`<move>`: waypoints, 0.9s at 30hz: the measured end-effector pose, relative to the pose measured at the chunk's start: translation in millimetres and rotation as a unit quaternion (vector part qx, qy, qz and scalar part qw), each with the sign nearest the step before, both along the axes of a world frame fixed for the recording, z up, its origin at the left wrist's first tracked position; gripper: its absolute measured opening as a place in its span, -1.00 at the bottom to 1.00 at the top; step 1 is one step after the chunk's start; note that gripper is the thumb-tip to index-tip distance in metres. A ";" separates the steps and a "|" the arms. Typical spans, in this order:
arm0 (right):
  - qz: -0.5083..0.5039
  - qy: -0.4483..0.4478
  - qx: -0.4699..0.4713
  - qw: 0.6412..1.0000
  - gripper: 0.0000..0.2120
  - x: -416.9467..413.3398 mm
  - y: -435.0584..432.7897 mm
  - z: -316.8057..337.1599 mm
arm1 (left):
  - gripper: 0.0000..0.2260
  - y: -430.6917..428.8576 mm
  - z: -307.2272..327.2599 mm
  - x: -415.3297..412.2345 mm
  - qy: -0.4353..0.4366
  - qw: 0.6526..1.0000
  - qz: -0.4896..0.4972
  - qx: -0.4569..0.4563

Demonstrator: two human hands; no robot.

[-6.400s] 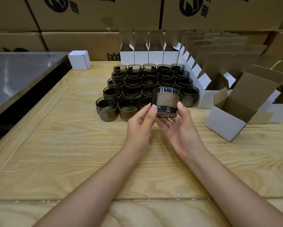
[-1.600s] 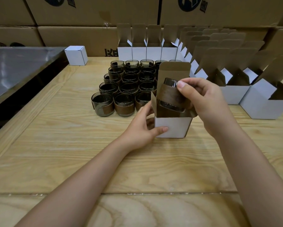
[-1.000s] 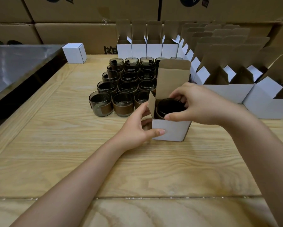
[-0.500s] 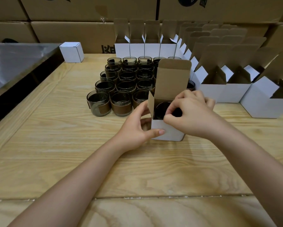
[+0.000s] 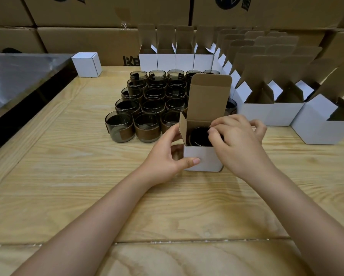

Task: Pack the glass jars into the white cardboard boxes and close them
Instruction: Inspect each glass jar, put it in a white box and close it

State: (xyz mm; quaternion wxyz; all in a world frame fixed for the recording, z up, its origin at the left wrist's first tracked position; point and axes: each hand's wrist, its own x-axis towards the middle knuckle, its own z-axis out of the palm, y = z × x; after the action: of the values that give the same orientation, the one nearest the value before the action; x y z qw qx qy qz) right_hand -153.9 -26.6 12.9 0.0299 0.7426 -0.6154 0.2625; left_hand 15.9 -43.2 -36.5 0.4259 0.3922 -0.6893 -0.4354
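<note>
Now the dark glass jar (image 5: 199, 137) stands upright in the white cardboard box (image 5: 204, 159) the left hand (image 5: 163, 156) grips, directly under the right hand (image 5: 238, 144), its curled fingers' (image 5: 217, 136) hold unclear.

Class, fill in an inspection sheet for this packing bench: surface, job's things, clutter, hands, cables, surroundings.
Surface: wooden table, light grain, a seam near the front edge.
Job's things: open white box with a jar inside, top flap upright; block of unpacked jars behind it; rows of empty open boxes at back and right; one closed box far left.
Clutter: nothing seen.
Hands: left hand grips the open white box's left side; right hand, fingers curled, at its mouth over the jar; what it pinches is unclear.
Cables: nothing seen.
Surroundings: brown cartons stacked behind; metal-topped bench at left.
</note>
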 end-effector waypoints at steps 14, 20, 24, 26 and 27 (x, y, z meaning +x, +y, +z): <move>-0.006 -0.719 0.105 0.687 -0.77 -24.7 -0.1 -11.6 | -0.13 3.3 1.8 1.5 -0.023 1.000 0.017 0.007; 0.069 -0.715 0.149 0.679 -0.82 -10.8 -5.9 -19.6 | -0.15 3.9 2.0 1.6 -0.023 1.000 0.009 -0.003; 0.096 -0.700 0.208 0.676 -0.78 -6.5 -11.5 -21.9 | -0.14 4.5 2.8 -0.1 -0.023 1.000 0.006 -0.012; 0.113 -0.680 0.227 0.688 -0.72 -6.2 -13.1 -20.9 | -0.13 4.1 2.3 -0.2 -0.026 1.000 0.003 -0.015; 0.113 -0.676 0.230 0.691 -0.70 -6.5 -13.6 -20.7 | -0.13 4.0 1.9 0.0 -0.023 1.000 0.001 -0.017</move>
State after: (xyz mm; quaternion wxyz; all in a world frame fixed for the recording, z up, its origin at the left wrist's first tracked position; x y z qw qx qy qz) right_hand -160.4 -40.2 -7.8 -0.5958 0.4123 -0.4218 0.5451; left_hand 15.9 -39.2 -34.5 0.4166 0.3957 -0.7058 -0.4143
